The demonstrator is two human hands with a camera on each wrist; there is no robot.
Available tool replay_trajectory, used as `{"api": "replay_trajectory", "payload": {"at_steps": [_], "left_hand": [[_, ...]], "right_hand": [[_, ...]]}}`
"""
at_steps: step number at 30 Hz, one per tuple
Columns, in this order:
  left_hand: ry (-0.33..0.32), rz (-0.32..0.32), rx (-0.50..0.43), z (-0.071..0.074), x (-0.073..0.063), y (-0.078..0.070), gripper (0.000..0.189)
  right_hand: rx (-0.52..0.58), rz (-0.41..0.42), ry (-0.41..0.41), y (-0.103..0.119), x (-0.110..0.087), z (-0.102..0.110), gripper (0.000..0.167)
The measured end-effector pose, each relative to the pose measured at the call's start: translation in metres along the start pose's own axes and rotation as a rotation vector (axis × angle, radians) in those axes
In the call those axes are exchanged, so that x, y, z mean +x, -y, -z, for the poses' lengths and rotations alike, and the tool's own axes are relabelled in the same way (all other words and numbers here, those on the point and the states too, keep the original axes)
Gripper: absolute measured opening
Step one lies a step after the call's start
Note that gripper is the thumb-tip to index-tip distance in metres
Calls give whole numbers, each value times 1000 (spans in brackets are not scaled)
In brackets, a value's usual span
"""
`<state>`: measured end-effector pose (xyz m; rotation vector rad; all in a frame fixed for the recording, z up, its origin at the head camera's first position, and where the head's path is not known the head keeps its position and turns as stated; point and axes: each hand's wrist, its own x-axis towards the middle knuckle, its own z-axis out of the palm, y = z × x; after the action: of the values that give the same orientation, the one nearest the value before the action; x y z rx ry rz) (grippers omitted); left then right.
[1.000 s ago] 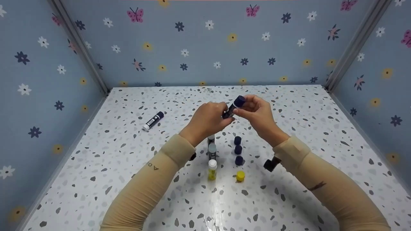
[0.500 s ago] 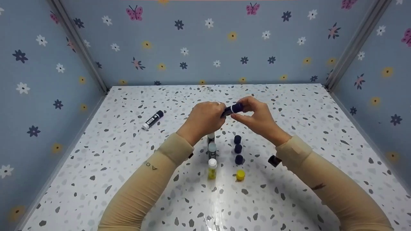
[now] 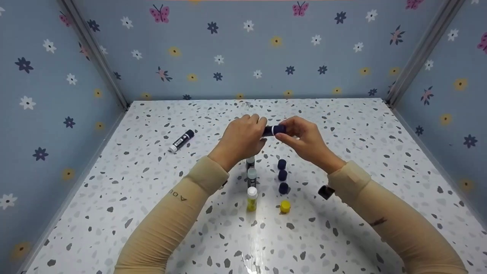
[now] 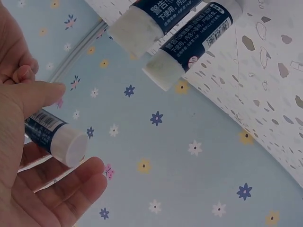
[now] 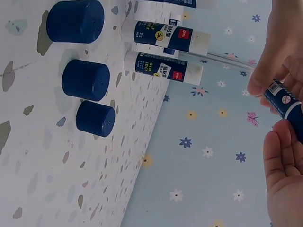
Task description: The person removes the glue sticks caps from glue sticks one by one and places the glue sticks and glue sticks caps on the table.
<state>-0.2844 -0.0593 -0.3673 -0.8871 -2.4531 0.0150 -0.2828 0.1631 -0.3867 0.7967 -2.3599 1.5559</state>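
Above the middle of the table, my left hand (image 3: 241,139) grips the body of a navy glue stick (image 3: 268,131), held nearly level. Its white base end (image 4: 69,145) points out of that hand in the left wrist view. My right hand (image 3: 306,137) pinches the navy cap (image 3: 279,129) at the other end; the cap is on the stick. Below the hands stands a row of uncapped glue sticks: a yellow one (image 3: 251,201) in front and navy ones (image 3: 252,179) behind, partly hidden by my left hand.
To the right of that row stand a yellow cap (image 3: 285,206) and three navy caps (image 3: 282,175), in line. A capped navy glue stick (image 3: 181,141) lies at the back left of the speckled table (image 3: 152,213). Flowered panels (image 3: 243,49) enclose its back and sides.
The held glue stick has turned from steeply tilted, cap up, to nearly level. My left fingers have shifted on its body. The things on the table have not moved.
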Motion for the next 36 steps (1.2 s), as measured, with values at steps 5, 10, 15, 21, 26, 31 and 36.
{"api": "replay_trajectory", "payload": {"at_steps": [5,10,15,21,26,31,36], "left_hand": [[28,17,-50,1,2,-3,24],[52,56,-122,2,4,-5,17],[23,61,-140,0,5,-4,14],[29,53,-135,-2,3,-4,17],[83,53,-132,0,3,-5,16],[148,42,-62,2,4,-5,13],[178,47,-33,3,4,-6,10]], "right_hand": [[80,0,11,2,-1,-3,20],[153,-6,36,3,-3,-7,20],[193,-7,26,4,-4,-8,19],[225,-12,33,1,-5,-8,19],[197,-36,69,1,-5,-7,19],[85,-50,132,2,-2,-2,22],[-17,1,173,1,0,0,21]]}}
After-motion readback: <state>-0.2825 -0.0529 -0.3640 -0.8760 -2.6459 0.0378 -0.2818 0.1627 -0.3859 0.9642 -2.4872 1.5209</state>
